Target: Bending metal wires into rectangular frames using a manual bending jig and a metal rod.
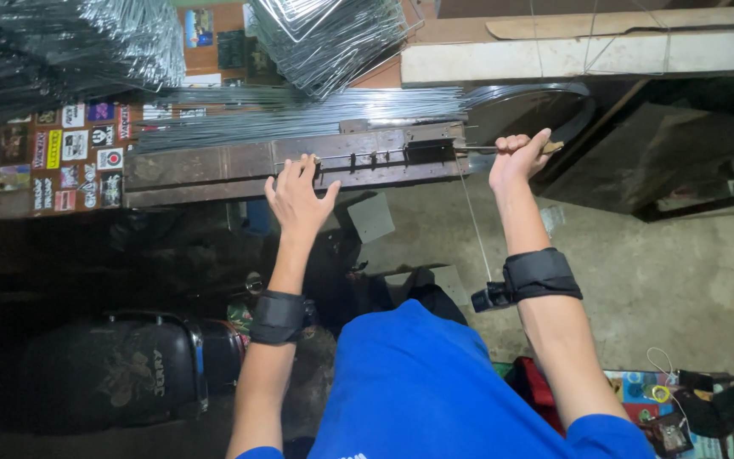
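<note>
The left hand (299, 197) lies flat, fingers spread, on the long brown metal jig (295, 166) that runs across the bench (53, 161); its fingertips press near a thin horizontal wire rod (358, 157) held along the jig by small black pegs. This grip is wide, holding nothing closed within it. At three o'clock from it, well apart, the right hand (516, 157) is closed in a fist around the wooden lever handle (545, 148), whose metal bar reaches back towards the black block (429, 150) at the jig's right end. From that end a thin straight wire (474, 225) hangs down towards six o'clock; whether it touches the floor is hard to tell in the dim light. Both wrists carry black straps (540, 274), and the right one has a small black device just beside it.

Behind the jig, at twelve o'clock, lies a bundle of straight silver wire rods (299, 115); above it, stacks of bent silver wire frames (324, 38) lean. At nine o'clock the bench face is covered in coloured stickers (74, 153). At seven o'clock stands a black rounded case (116, 365).
</note>
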